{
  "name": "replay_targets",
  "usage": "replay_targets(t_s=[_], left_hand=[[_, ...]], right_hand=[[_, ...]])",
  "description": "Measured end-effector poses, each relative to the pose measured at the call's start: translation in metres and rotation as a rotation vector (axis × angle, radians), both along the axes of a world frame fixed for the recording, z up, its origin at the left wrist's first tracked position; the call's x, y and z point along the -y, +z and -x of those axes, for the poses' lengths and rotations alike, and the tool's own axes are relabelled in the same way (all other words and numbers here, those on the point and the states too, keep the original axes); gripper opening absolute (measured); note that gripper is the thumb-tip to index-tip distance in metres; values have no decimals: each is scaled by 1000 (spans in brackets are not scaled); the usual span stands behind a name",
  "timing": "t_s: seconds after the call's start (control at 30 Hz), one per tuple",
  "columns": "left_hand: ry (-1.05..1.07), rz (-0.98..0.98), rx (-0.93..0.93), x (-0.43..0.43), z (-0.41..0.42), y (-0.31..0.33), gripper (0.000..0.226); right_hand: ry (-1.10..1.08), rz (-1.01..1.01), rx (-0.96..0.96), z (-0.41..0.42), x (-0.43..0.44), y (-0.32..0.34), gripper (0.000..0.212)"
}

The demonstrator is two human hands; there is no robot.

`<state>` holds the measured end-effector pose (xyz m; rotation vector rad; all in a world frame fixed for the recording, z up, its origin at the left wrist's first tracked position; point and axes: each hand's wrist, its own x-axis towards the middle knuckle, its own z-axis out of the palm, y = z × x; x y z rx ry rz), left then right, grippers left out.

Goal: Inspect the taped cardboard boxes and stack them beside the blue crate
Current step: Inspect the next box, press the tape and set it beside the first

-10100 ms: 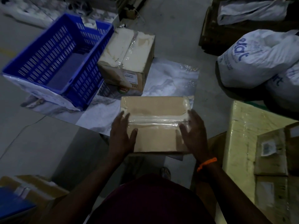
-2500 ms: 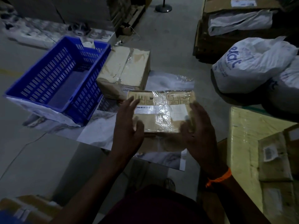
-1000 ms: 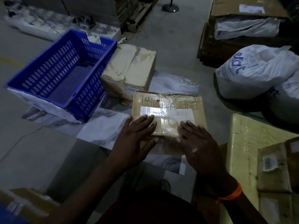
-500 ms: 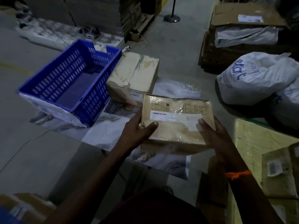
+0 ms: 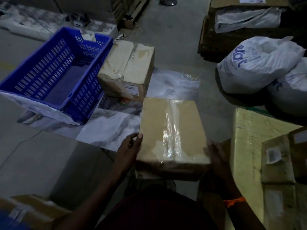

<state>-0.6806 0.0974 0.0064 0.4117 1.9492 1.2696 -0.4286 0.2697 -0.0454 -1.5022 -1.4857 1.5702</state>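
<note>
Dim concrete floor (image 5: 174, 47), warehouse; plastic sheet (image 5: 113, 128) spread at ctr.
Item 1: blue crate (image 5: 86, 90), on sheet, far lt.
Item 2: taped cardboard box (image 5: 127, 70), just beside crate's rt wall, label on near face.
Item 3: second taped box (image 5: 171, 131), clear tape down top, held over sheet's near edge, apart from item 2.
Grip: left hand (image 5: 128, 148), thumb on top, fingers gripping box's lt edge; right hand (image 5: 216, 156), fingers gripping near-rt corner, orange wristband (image 5: 234, 202).
Misc: white sacks (image 5: 259, 63) far rt; wrapped package (image 5: 245, 140) near rt.
</note>
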Motion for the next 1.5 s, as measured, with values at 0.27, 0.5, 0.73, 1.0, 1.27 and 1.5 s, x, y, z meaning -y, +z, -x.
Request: replay_targets(t_s=[0.27,0.5,0.73,1.0,1.27,1.5], left_hand=[[-52,244,-99,2,11,-44,37],[-115,208,-59,-53,40,-36,56],[-43,115,19,-86,31,-16,51],[152,-166,-82,-66,20,27,77],[229,-335,-204,-49,1,32,80],[269,-179,-231,-34,5,7,70]], right_hand=[[69,37,86,14,17,-17,29],[104,36,63,61,-45,-15,42],[175,-11,10,85,-61,13,21],[-28,-13,-295,55,-48,53,52],[-23,-132,-310,49,-36,62,34],[27,-209,-148,64,-19,60,63]])
